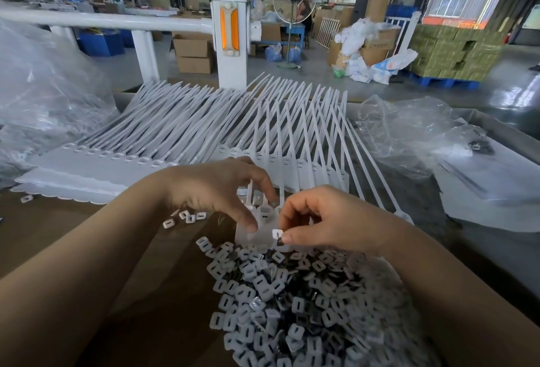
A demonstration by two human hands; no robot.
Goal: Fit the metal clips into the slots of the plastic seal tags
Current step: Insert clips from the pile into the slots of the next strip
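The right hand (330, 220) pinches one metal clip (277, 233) between thumb and forefinger, just beside the open slot of the seal tag (264, 220) that the left hand (216, 188) pins to the table (58, 220) with curled fingers. This looks like the seating step; next the clip needs squaring and pressing in.

Bare brown surface (87, 250) open at near left, crossed only by a few stray clips (187, 217). Near centre and right blocked by a heaped pile of clips (292, 302). Beyond, walled off by fanned seal tags (233, 133) across the whole middle. Crumpled plastic bags at far left (43, 98) and right (409, 133). White post (229, 33) standing behind.
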